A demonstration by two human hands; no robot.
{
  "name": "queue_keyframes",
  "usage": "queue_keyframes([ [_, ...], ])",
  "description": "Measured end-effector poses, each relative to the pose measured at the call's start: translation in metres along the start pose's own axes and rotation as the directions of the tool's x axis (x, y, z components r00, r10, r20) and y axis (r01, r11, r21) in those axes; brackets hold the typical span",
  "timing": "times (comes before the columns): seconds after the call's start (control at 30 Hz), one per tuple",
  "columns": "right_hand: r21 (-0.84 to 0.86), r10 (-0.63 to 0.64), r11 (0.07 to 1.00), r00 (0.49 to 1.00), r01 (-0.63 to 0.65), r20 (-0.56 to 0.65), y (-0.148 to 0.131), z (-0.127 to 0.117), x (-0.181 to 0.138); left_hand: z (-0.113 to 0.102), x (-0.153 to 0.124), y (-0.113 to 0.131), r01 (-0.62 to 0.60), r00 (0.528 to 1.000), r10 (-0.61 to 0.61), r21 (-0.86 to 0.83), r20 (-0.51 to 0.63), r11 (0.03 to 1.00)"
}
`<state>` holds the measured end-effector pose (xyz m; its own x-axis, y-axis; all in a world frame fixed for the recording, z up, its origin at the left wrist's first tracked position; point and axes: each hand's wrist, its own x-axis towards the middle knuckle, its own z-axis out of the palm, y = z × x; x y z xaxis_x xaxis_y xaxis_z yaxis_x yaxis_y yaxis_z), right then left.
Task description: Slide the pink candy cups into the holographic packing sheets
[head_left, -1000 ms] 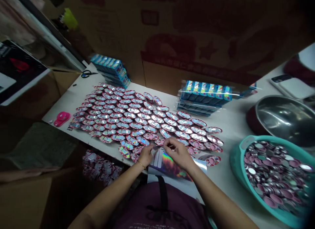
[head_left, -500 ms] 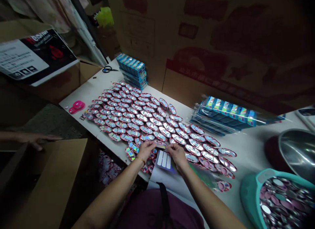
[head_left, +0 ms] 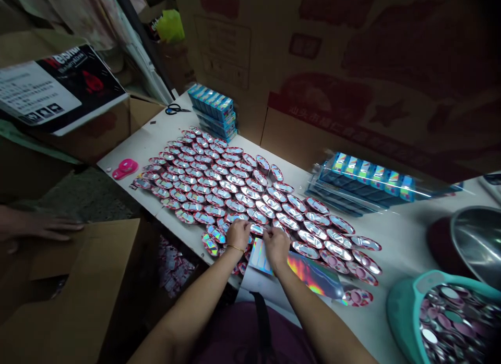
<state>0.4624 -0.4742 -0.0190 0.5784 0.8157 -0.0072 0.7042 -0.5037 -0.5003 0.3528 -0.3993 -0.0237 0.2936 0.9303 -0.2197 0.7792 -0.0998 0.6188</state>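
Note:
My left hand (head_left: pixel 238 234) and my right hand (head_left: pixel 277 245) are pinched closed at the near edge of a dense array of small oval pieces (head_left: pixel 245 199) with shiny tops and red rims. Between my fingertips is a small shiny sticker strip (head_left: pixel 257 229), held at both ends over one of the ovals; whether it touches that piece I cannot tell. Below my hands lies a holographic sticker sheet (head_left: pixel 260 255) with pale rounded strips, partly hidden by my right hand. A flame-coloured glossy sheet (head_left: pixel 315 275) reaches out right of my right wrist.
Blue boxed packs (head_left: pixel 213 111) stand at the back, with more wrapped packs (head_left: pixel 364 181) at right. Scissors (head_left: pixel 176 109) and a pink tape dispenser (head_left: pixel 125 168) lie left. A teal basin (head_left: pixel 405 312) of oval pieces stands right. Another person's hand (head_left: pixel 43 226) is over a carton (head_left: pixel 97 280).
My hands have moved slightly forward with the strip, over the ovals. The sheet under them now reflects bright colours. The other person's hand has shifted left over the carton.

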Motion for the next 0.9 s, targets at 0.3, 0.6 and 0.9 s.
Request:
queue_keyframes([
  [0.3,-0.164,-0.04,0.984,0.987,0.065,0.156,0.002,-0.003,0.014,-0.006,0.01,-0.002,0.107,0.994,-0.107,0.002,0.022,0.994],
  [0.6,0.085,-0.289,0.956,0.953,0.281,0.092,0.043,-0.057,-0.007,-0.017,-0.022,0.033,-0.396,0.86,0.399,-0.076,0.318,0.915],
  [0.9,-0.134,-0.553,0.811,0.82,0.57,0.146,0.08,-0.066,-0.051,0.005,-0.033,0.039,-0.4,0.759,0.375,-0.074,0.532,0.914],
])
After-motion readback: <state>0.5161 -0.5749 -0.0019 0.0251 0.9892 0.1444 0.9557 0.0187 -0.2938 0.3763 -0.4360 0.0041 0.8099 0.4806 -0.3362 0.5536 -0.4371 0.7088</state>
